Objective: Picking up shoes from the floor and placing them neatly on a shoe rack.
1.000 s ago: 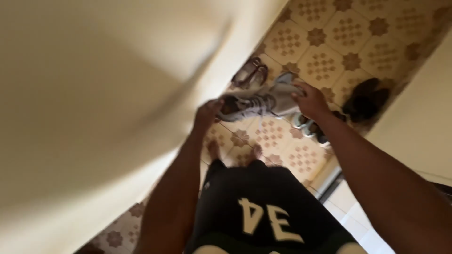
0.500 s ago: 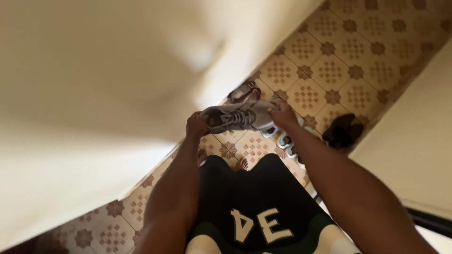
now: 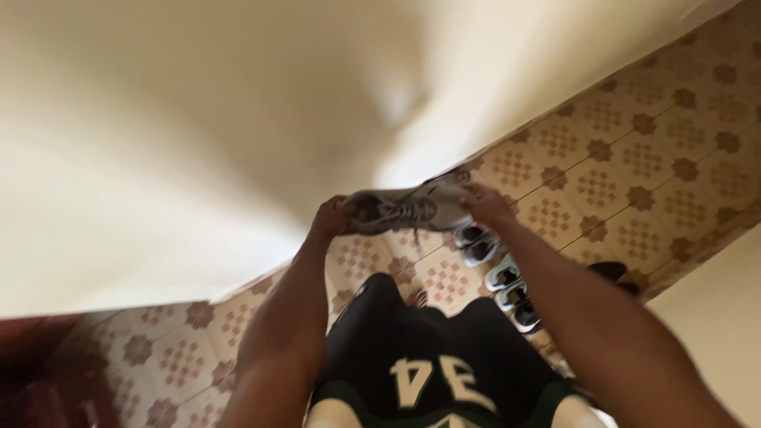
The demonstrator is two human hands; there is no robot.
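Note:
I hold a grey sneaker (image 3: 404, 211) with dark laces up in front of me, above the floor. My left hand (image 3: 330, 216) grips one end of the shoe. My right hand (image 3: 485, 206) grips the other end. The shoe lies roughly level between both hands. Below it I see my black shorts (image 3: 420, 357) with white trim.
A cream wall (image 3: 238, 119) fills the upper left. The floor has tan patterned tiles (image 3: 602, 174). A row of light sneakers (image 3: 499, 269) stands on the floor to the right of my legs, and a dark shoe (image 3: 610, 273) lies further right near another wall.
The view has swung, so the shoe and both hands now sit nearer the frame's middle. The sneaker has come up away from the floor, still gripped by both hands.

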